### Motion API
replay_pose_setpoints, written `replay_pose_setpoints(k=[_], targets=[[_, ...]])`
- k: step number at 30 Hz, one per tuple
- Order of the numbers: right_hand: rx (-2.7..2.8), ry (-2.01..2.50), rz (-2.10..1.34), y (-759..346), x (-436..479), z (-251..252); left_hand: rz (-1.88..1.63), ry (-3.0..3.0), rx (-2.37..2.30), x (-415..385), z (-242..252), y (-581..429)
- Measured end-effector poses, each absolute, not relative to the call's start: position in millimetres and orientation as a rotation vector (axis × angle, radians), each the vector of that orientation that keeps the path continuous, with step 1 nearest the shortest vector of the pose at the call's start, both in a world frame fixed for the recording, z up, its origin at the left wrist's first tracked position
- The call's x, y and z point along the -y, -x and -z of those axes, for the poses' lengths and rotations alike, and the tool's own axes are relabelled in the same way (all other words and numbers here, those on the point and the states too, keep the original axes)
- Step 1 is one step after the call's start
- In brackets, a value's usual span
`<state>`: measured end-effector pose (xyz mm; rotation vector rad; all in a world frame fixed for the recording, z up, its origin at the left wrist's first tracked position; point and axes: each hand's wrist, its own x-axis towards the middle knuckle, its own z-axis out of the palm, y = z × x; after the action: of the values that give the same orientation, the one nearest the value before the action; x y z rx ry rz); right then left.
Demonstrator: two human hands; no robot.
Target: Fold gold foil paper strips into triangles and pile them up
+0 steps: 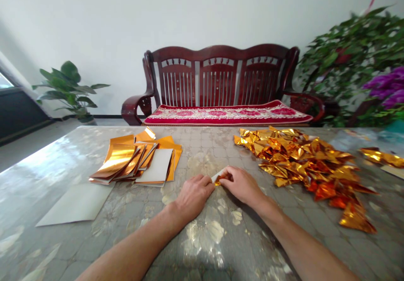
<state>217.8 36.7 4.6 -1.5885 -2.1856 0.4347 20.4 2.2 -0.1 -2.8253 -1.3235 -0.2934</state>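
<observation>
At the middle of the table, my left hand (195,192) and my right hand (238,183) meet over one small sheet of gold foil paper (217,177). Its white backing and a bit of gold show between the fingers. The right thumb and fingers pinch its right side, where it looks partly folded. My left fingers are closed on its left edge, and they cover much of it. Left of my hands lies a loose stack of flat gold foil sheets (121,156), some with the white side up. To the right spreads a heap of folded gold foil pieces (303,159).
A single pale sheet (75,205) lies at the left on the patterned table cover (202,247). Clear plastic (356,137) and more gold pieces (383,158) are at the far right. Behind the table stand a wooden bench (217,78) and potted plants (67,87).
</observation>
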Motion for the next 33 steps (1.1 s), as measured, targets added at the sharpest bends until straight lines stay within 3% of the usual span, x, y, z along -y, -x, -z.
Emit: replay_pose_setpoints(k=[23, 33], targets=[[2.44, 1.216, -0.545, -245.7, -47.8, -8.4, 0.189, 2.782, 1.207, 5.8, -1.0, -24.4], [2.378, 1.456, -0.302, -231.4, -33.4, -16.5, 0.174, 2.702, 1.176, 12.1, -0.3, -29.6]])
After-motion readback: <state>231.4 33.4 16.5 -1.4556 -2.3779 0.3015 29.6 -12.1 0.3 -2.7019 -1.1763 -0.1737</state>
